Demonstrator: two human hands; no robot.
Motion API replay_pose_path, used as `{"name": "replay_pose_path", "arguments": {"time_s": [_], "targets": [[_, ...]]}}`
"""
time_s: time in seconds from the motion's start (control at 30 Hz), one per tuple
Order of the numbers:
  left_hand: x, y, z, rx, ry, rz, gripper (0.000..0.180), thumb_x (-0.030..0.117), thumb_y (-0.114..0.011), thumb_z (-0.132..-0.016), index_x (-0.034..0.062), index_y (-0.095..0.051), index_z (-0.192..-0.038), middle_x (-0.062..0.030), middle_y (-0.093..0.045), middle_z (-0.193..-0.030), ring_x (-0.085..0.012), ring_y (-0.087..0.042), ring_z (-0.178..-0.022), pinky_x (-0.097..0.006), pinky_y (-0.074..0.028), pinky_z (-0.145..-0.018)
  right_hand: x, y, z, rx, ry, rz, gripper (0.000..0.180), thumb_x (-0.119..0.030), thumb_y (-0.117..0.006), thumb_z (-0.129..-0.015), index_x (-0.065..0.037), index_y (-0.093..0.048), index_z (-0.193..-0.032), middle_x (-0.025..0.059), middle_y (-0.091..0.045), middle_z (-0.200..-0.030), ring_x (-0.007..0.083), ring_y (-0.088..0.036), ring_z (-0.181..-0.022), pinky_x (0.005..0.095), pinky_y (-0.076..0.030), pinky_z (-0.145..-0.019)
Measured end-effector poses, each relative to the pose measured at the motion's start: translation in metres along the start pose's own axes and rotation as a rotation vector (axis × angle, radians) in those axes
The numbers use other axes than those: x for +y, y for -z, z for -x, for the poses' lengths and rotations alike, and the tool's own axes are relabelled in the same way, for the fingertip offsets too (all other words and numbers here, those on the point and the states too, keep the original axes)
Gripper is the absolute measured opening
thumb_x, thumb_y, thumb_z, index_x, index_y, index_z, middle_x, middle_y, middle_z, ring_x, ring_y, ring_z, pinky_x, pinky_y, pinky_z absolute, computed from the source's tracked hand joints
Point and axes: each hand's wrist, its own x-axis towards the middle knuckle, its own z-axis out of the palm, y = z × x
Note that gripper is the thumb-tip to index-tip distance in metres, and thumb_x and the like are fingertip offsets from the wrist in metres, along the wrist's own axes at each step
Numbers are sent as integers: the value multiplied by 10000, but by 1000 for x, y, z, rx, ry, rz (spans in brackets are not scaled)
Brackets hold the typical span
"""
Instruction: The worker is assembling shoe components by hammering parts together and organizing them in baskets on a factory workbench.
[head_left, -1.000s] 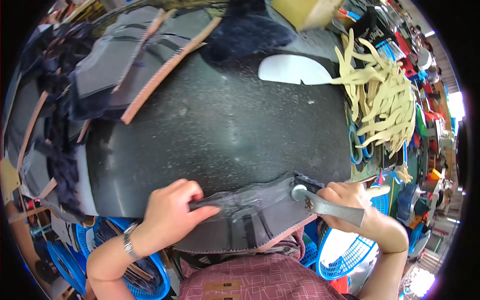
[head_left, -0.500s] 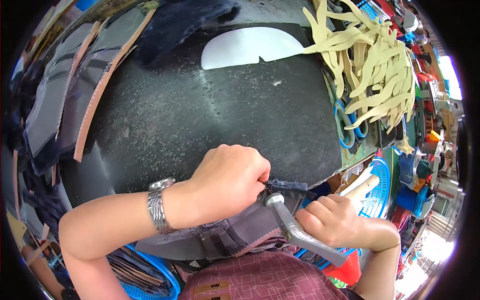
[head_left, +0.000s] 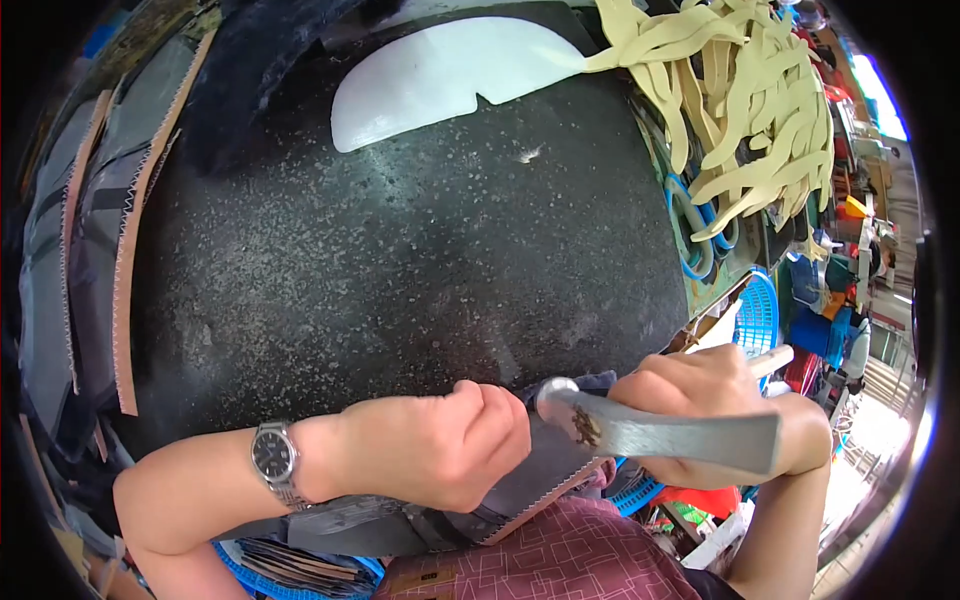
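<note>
My right hand (head_left: 690, 388) is closed round the wooden handle of a hammer (head_left: 665, 432). The hammer's long steel head spans the space between my hands, its round face toward the left. My left hand (head_left: 455, 445) is closed in a fist at the near edge of a dark board, on a dark grey panel (head_left: 360, 528) with a zigzag-stitched tan edge. Its fingertips are hidden, but they appear to pinch the panel's edge. Part of the panel lies over my lap, and the hammer covers some of its far end.
A black speckled board (head_left: 420, 260) fills the middle. On it lies a white half-moon sheet (head_left: 450, 75). Cream strips (head_left: 760, 130) pile at far right, above blue-handled scissors (head_left: 690, 235). Similar grey panels (head_left: 95, 230) lie left. Blue baskets (head_left: 757, 310) stand right and below.
The hammer has risen off the work, and its head has swung to the right and looks larger. My left fist has turned and come slightly nearer to me. The view has shifted a little.
</note>
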Motion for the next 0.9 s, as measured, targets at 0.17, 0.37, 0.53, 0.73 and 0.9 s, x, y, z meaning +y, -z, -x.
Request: {"name": "replay_pose_path", "arguments": {"time_s": [0.17,0.37,0.53,0.73,0.9], "targets": [[0,2,3,12,-143,-257,208,183,-546,-776,4,-625,-844,-61,-569,-782,-184,-528,-685,-268,-418,-591,-19,-4,-14,-70,-32,111,237,-161,-642,-682,-39,-493,-820,30,-451,-647,170,-573,-528,303,-447,-404],[25,11,5,83,739,403,181,98,-696,-671,47,-668,-843,-54,-576,-786,-171,-560,-666,-282,-424,-536,-17,-10,-9,-78,-43,162,235,-192,-638,-693,-44,-492,-802,35,-440,-627,167,-573,-512,300,-449,-411],[44,-6,8,230,573,102,193,123,-625,-708,-23,-642,-834,-24,-487,-692,-143,-463,-610,-253,-355,-524,-8,-2,-16,-100,8,88,224,-189,-635,-677,-63,-493,-794,28,-434,-617,150,-572,-512,290,-446,-408],[46,0,-2,85,449,-122,188,134,-602,-773,-48,-637,-806,-48,-522,-689,-144,-487,-631,-243,-374,-533,-9,1,-26,-81,123,157,211,-158,-614,-671,-44,-479,-785,22,-433,-638,149,-542,-510,283,-446,-419],[54,9,-2,-41,585,54,183,156,-608,-797,-22,-625,-837,-43,-504,-696,-153,-518,-632,-241,-402,-514,-15,-1,-21,-118,136,261,214,-163,-617,-673,-47,-479,-789,24,-440,-644,153,-550,-523,291,-456,-424]]}}
